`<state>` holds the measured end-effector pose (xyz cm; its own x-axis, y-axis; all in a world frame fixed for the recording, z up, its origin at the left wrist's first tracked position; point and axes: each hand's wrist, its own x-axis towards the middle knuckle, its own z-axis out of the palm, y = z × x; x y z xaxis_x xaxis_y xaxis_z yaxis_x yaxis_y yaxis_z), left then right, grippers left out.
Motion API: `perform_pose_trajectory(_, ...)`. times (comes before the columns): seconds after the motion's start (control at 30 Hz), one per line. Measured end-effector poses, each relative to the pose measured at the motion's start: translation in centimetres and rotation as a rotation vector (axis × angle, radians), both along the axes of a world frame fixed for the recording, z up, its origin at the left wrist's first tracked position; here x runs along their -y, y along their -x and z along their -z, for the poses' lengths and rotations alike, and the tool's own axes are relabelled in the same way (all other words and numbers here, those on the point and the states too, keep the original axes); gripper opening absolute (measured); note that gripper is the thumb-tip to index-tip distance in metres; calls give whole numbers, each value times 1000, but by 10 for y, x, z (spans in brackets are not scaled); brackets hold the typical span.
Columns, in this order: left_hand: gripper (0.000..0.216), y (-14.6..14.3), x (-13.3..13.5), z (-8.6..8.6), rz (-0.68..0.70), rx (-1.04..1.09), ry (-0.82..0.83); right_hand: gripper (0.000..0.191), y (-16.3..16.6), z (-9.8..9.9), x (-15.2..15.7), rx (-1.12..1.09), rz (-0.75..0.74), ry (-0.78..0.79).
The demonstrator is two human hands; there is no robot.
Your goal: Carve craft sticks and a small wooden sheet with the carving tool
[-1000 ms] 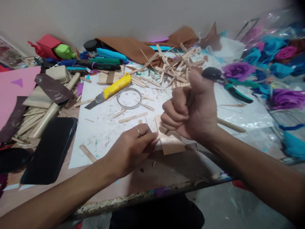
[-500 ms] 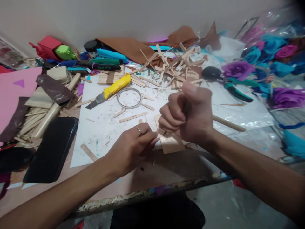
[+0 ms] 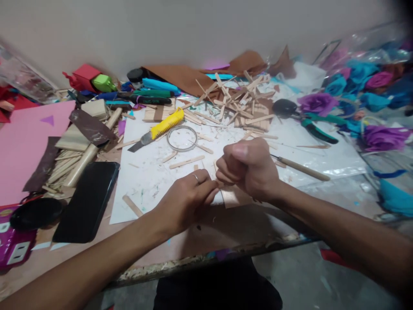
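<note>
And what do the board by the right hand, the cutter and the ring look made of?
Board: probably thin wood, or card; flat, pale tan, faint sheen.
Cutter: ridged yellow handle, likely plastic; dull grey blade, likely metal.
Ring: greyish, shiny rim; plastic or metal, can't tell.

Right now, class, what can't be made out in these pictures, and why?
All in the head view:
Inside the right hand: hidden by its curled fingers.
Flat wooden piece: partly covered by that hand.
Magenta object: cut off by the left edge.
Writing on black handle: too small and blurred.
</note>
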<state>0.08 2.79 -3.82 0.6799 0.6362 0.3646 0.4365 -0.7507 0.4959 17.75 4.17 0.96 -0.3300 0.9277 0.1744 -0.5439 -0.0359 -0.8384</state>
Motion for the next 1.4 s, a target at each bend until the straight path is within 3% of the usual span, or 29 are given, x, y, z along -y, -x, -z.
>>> perform_pose_trajectory(0.13, 18, 1, -1, -3, 18, 3, -44, 61, -2, -3, -4, -52, 46, 66)
perform_pose_trajectory(0.27, 15, 3, -2, -5, 16, 38, 2, 68, -15, -14, -15, -184, 182, 134)
perform_pose_trajectory(0.4, 16, 5, -2, -8, 39, 44, 24, 68, -31, -23, -23, -123, 308, 18)
perform_pose_trajectory(0.57, 14, 6, -4, -16, -84, 91, 217, 59, -39, -19, -30, 416, 560, -375)
perform_pose_trajectory(0.63, 15, 6, -5, -18, -128, 128, 297, 50, -41, -12, -36, 630, 542, -467)
perform_pose_trajectory(0.77, 22, 8, -6, -19, -174, 211, 458, 12, -44, -1, -43, 1075, 551, -805)
perform_pose_trajectory(0.83, 21, 10, -5, -19, -201, 242, 505, 16, -43, -1, -42, 1080, 498, -903)
perform_pose_trajectory(0.93, 20, 13, -4, -20, -226, 264, 514, 13, -40, -5, -34, 1038, 233, -950)
perform_pose_trajectory(1.07, 18, 18, -3, -23, -246, 310, 469, 7, -35, -11, -24, 1090, -8, -785)
perform_pose_trajectory(1.17, 16, 19, -2, -23, -250, 326, 454, 10, -34, -13, -21, 1095, -71, -659)
perform_pose_trajectory(1.4, 17, 17, -1, -23, -212, 314, 477, 10, -30, -12, -18, 1094, -90, -624)
